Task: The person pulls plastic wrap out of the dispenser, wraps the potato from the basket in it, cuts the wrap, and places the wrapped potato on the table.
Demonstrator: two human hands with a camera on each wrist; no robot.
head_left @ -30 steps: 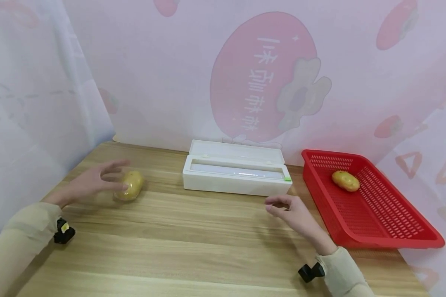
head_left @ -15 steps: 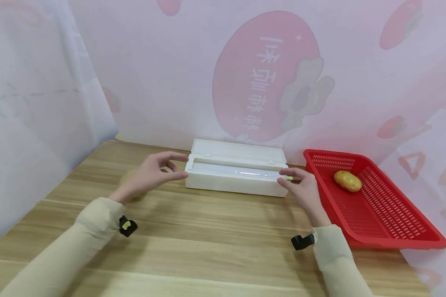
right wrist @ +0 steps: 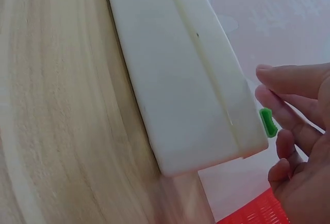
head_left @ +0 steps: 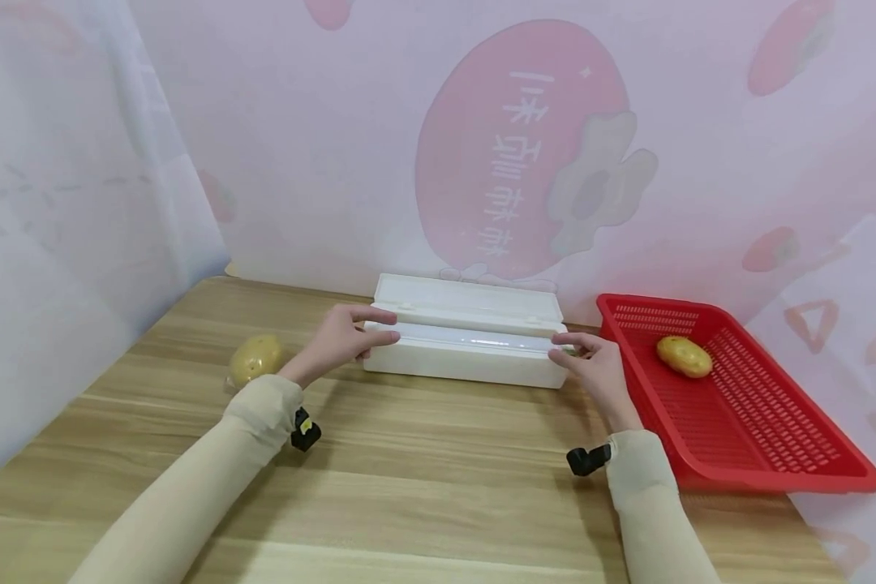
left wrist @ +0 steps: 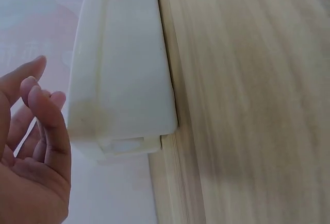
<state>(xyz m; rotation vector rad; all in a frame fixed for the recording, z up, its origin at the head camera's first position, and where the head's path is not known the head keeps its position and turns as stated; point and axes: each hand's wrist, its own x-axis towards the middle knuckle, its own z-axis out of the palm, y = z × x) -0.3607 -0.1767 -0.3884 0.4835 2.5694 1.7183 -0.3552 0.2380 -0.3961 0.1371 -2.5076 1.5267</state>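
Observation:
A long white cling film dispenser [head_left: 467, 363] stands at the back of the table, its lid [head_left: 470, 300] tipped back and a shiny film strip showing along the top. My left hand [head_left: 341, 339] is over its left end, thumb and fingers apart at the top front edge. At the other end is my right hand [head_left: 597, 371], fingertips right by the corner with a gap between thumb and forefinger. Beside those fingers sits a green slider [right wrist: 268, 122] on the dispenser. A potato [head_left: 254, 361] with clear film around it lies behind my left wrist.
A red plastic basket [head_left: 646, 422] stands to the right, partly past the table's edge, with a second potato [head_left: 684, 357] inside. A pale printed curtain [head_left: 321, 162] hangs behind and at both sides of the wooden table [head_left: 438, 487].
My left hand has left the film-covered potato and moved right to the dispenser's left end. My right hand has moved up to its right end. Dispenser and basket stay in place.

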